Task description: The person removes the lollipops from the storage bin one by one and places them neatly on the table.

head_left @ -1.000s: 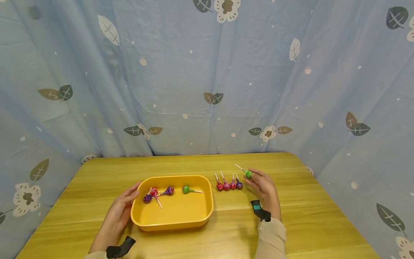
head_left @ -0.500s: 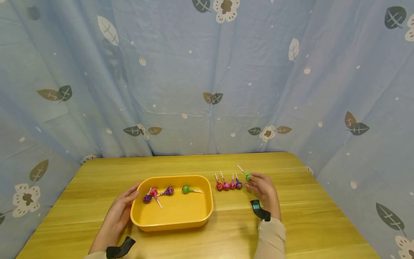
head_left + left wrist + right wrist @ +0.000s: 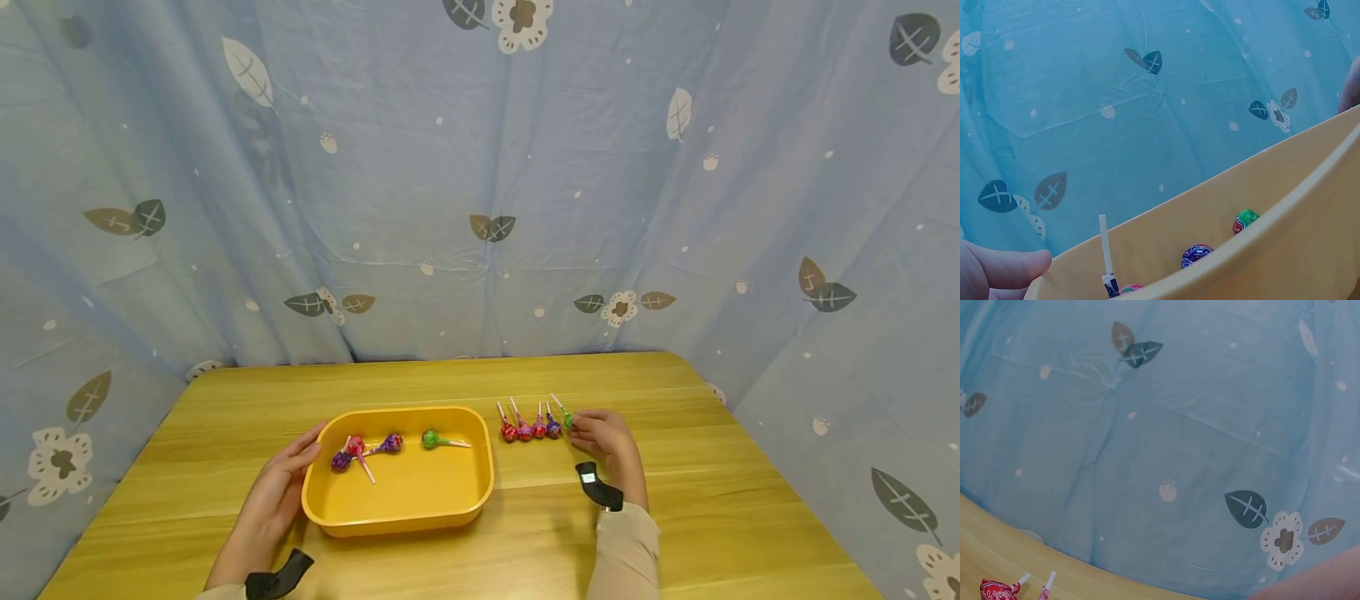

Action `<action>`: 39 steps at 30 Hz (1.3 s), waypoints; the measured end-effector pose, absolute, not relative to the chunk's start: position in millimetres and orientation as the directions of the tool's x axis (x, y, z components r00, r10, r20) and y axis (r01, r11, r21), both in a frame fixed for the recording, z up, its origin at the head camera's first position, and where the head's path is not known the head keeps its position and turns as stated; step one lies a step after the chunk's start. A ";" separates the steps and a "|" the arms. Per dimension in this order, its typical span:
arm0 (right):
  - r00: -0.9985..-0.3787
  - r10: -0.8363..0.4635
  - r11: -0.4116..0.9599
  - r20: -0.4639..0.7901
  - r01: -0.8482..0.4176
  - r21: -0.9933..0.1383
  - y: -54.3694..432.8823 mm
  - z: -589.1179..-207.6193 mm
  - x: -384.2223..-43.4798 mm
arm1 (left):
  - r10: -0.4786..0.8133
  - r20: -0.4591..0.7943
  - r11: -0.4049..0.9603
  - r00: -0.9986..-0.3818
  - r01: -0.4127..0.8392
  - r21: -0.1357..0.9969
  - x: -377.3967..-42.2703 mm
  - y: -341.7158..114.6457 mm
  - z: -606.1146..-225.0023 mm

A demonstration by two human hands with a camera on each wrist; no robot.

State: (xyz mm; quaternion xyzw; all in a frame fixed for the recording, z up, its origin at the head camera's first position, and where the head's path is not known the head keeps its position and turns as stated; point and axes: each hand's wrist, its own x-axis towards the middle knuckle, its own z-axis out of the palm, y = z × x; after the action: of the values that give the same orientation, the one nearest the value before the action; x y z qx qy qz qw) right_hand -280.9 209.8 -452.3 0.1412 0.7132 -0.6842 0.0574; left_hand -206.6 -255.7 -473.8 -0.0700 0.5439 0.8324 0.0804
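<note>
As your right hand point(image 3: 609, 439) pinched the green lollipop point(image 3: 567, 419) beside the lollipop row point(image 3: 524, 432), toward the tabletop's point(image 3: 712, 500) far-right corner, your left hand point(image 3: 273, 493) touched the tub point(image 3: 405, 523), grip unclear; lining-up seemed underway, release likely wanted next.

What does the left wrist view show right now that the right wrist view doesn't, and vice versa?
Only left wrist: the yellow tray, with a green-and-red lollipop and a purple lollipop inside, plus the left hand at its rim.

Only right wrist: a red lollipop on the wooden table, outside any tray, with another stick cut off beside it.

Both: the blue patterned curtain, and some skin at the right edge, too cropped to identify.
</note>
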 end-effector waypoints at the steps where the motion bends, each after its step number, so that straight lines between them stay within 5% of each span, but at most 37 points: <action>1: -0.953 0.122 0.023 -0.279 0.284 -0.959 209.5 -452.5 -280.8 | 0.059 -0.200 -0.397 -0.978 -0.207 0.894 -206.6 -255.9 -474.0; 17: -0.947 0.162 0.137 -0.277 0.300 -0.944 201.9 -458.2 -280.8 | 0.074 -0.159 -0.408 -0.985 -0.175 0.896 -204.9 -258.0 -477.8; 39: -0.935 0.213 0.231 -0.284 0.331 -0.915 198.6 -455.0 -283.5 | 0.026 -0.258 -0.409 -0.966 -0.246 0.879 -207.0 -254.6 -470.3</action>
State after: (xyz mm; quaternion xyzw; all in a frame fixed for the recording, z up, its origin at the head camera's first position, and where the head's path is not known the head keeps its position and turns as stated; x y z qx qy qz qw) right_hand -283.5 198.6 -455.0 0.1737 0.7828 -0.5954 0.0494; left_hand -207.0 -254.6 -470.3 -0.1022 0.5375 0.8331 0.0814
